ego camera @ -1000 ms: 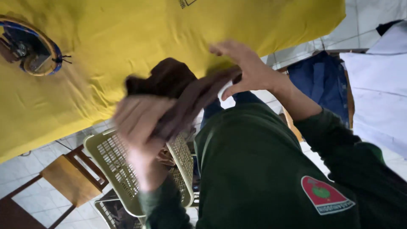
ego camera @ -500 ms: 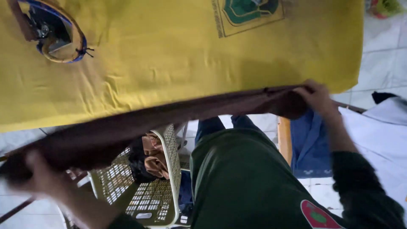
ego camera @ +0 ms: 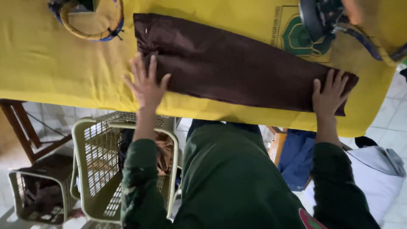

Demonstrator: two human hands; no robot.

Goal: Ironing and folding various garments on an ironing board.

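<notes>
A dark brown garment (ego camera: 237,63) lies stretched flat across a table draped in yellow cloth (ego camera: 51,68). My left hand (ego camera: 146,82) rests flat, fingers spread, on the garment's left lower edge. My right hand (ego camera: 330,94) presses flat on the garment's right end near the table's front edge. Neither hand grips anything. Both arms wear dark green sleeves.
A round woven ring stand (ego camera: 91,19) sits at the table's far left. An iron (ego camera: 326,19) stands at the far right on the cloth. Below the table stand a pale green laundry basket (ego camera: 95,169) with clothes, a smaller basket (ego camera: 38,195), blue fabric (ego camera: 299,159) and white cloth (ego camera: 377,178).
The brown garment went from bunched in both hands, to held stretched out in the air, to lying flat on the yellow cloth with both hands open on it.
</notes>
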